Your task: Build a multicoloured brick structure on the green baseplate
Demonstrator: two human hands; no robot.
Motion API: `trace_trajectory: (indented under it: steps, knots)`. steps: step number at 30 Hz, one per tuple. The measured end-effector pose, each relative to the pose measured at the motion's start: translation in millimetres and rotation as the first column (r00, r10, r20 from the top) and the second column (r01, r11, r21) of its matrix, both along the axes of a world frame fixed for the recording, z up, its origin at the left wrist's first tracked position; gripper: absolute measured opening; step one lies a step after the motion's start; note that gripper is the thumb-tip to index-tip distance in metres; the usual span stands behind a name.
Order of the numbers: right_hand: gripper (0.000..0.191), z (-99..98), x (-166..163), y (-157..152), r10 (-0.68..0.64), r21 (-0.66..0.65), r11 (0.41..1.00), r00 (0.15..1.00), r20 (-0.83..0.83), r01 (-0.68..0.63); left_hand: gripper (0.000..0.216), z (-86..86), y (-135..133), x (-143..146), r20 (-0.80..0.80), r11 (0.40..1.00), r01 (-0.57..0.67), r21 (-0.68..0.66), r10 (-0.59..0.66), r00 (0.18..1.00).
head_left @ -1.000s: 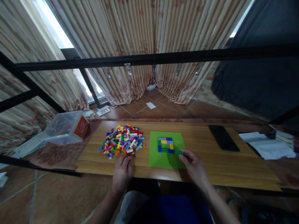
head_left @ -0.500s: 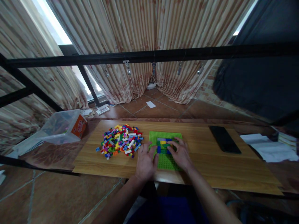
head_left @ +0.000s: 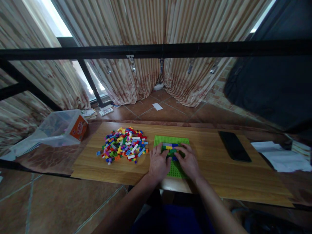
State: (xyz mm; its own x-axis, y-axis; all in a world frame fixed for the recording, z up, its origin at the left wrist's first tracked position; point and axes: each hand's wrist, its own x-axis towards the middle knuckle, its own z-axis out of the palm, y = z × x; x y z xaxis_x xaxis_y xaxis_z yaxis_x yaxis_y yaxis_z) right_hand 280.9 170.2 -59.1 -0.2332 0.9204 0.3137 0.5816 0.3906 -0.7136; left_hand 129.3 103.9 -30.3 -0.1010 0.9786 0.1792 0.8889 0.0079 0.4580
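A green baseplate (head_left: 179, 140) lies on the wooden board (head_left: 214, 169) in front of me, with a small patch of coloured bricks (head_left: 170, 146) built on it. My left hand (head_left: 159, 162) rests on the plate's left side, fingers stretched toward the built bricks. My right hand (head_left: 188, 161) lies on the plate's right side, fingertips pressed together at a green brick on the patch. Both hands hide most of the build. A heap of loose coloured bricks (head_left: 123, 148) lies to the left of the plate.
A black phone (head_left: 234, 146) lies on the board at the right, white papers (head_left: 280, 156) beyond it. A clear plastic tub with an orange label (head_left: 62, 128) stands at the far left. A black metal bar (head_left: 156, 50) crosses above. Striped curtains hang behind.
My left hand has moved from near the brick heap onto the baseplate. My right hand has shifted from the plate's right edge to the built bricks. The view has tilted slightly.
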Motion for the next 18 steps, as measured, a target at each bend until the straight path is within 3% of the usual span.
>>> trace_trajectory:
  steps: [11, 18]
  knots:
    - [0.026, -3.2, -5.5, -0.2, -0.041, -0.076, 0.997, 0.987, -0.156, 0.030, 0.033, -0.9, 0.9, -1.8, 0.099, 1.000, -0.027, 0.004, 0.027, 0.995]
    - [0.025, -3.6, -9.5, -2.5, -0.070, -0.050, 0.997, 0.992, -0.106, 0.065, 0.033, 1.1, -0.3, -0.8, 0.102, 0.999, -0.044, -0.003, 0.044, 0.994]
